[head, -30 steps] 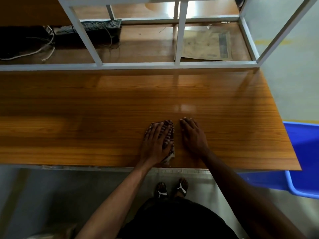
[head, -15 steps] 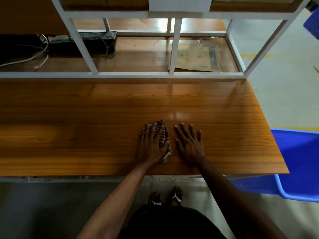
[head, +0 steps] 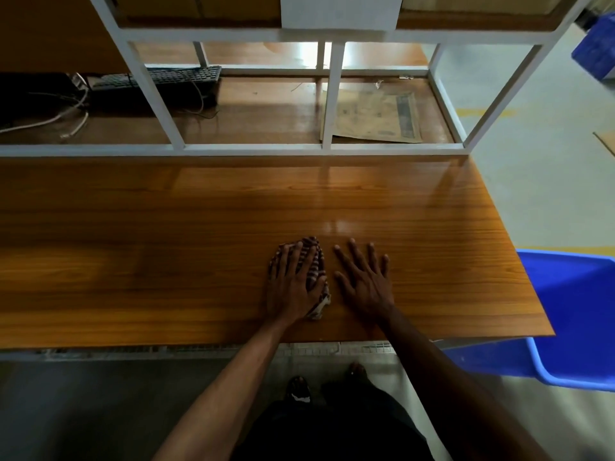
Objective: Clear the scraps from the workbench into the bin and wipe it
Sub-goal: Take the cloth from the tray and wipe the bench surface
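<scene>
Striped cloth (head: 315, 261) bunched flat on the wooden workbench (head: 166, 247), near its front edge and right of centre. Pressed down under the left hand (head: 293, 287), fingers straight across it, edges of the rag poking out beyond fingertips and thumb. Just beside, not touching it: right hand (head: 364, 281), splayed palm-down on bare wood, holding nothing. Blue bin (head: 572, 314) below the bench's right end. Beyond, white shelf frame (head: 327, 94), keyboard (head: 159, 78), flattened cardboard (head: 376, 118).
</scene>
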A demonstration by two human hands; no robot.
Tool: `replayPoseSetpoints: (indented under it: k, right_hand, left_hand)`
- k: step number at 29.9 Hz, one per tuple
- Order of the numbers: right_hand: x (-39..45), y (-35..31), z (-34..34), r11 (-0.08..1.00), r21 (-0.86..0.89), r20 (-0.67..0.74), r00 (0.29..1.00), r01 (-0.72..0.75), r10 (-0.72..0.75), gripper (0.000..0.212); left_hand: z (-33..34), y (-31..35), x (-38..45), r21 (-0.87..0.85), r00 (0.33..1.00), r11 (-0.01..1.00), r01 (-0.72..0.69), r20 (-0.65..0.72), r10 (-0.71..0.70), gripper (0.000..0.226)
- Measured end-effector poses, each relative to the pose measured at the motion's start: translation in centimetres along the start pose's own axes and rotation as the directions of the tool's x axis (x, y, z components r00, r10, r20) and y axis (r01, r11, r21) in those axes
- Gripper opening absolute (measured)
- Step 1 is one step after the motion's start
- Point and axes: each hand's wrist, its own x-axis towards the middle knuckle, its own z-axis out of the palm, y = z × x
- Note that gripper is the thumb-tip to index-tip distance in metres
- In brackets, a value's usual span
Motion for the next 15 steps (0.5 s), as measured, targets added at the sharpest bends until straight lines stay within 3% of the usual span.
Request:
replayPoseSetpoints:
  k: [7,15]
  right_hand:
    - [-0.2,-0.2,0.0,1.000,0.008,0.005,1.000,0.007,-0.007,0.065]
    - [0.1,0.4,0.3,0.999,0.026,-0.023,0.999,0.028,-0.028,0.067]
  left_hand:
    - [-0.3,0.5,5.0,0.011,0.997,0.998,0.058,0.052,-0.059,0.077]
    - [-0.1,0.9,0.0,0.016,1.000,1.000,-0.017,0.004,0.017,0.073]
